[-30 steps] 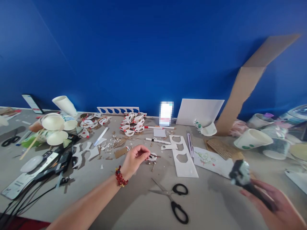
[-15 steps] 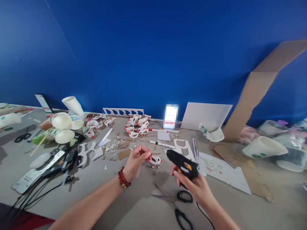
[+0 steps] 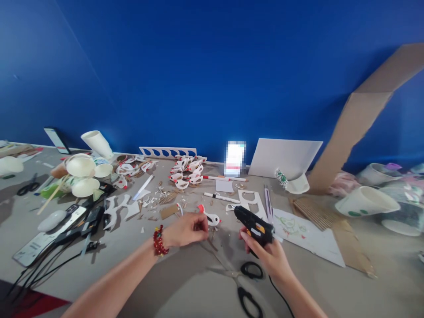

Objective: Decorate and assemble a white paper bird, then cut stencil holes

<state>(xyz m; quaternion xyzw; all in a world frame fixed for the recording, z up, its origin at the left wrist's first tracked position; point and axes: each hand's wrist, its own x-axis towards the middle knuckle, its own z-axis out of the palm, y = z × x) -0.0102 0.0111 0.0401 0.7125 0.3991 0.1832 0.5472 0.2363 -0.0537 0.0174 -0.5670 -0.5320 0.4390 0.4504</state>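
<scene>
The black glue gun (image 3: 253, 224), with orange and pale patches on its body, is gripped in the right hand (image 3: 265, 249), its metal nozzle pointing leftward and slightly up; the small white bird cutout (image 3: 213, 219), dark-marked, with a dark eye and red beak tip facing right, lies between the hands, just beyond the left hand's (image 3: 188, 229) fingertips

I can read no words, brands or numbers. The label on the glue gun (image 3: 248, 217) in my right grip (image 3: 270, 256) is too small; dark print on the white phone (image 3: 54, 236), near the bench's (image 3: 132, 304) left edge, is blurred.
</scene>
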